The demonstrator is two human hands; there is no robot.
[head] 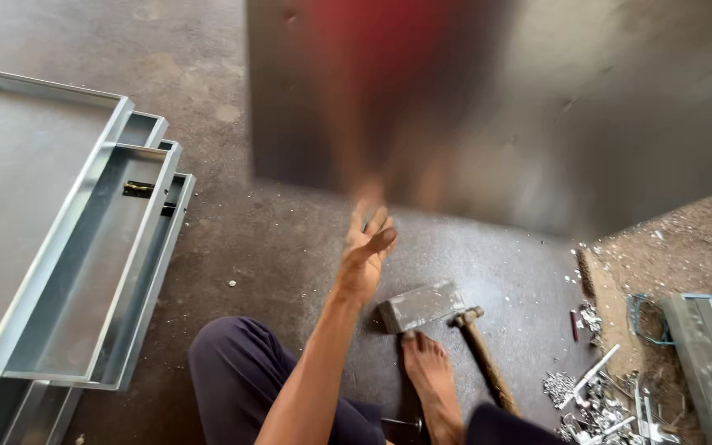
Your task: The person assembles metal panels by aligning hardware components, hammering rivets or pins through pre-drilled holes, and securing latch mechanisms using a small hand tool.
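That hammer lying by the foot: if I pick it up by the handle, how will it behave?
The hammer will probably feel head-heavy, since its metal head looks small against the long wooden handle. The handle looks rigid, rough and worn, so likely not slippery. Lying flat beside the metal block, it seems unlikely to roll.

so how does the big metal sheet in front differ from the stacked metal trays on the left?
The metal sheet stands raised off the floor and is motion-blurred; the stacked trays lie flat and sharp. The sheet looks like a plain flat panel; the trays have folded-up rims. The open left hand reaches toward the sheet, not the trays. Both are grey sheet metal.
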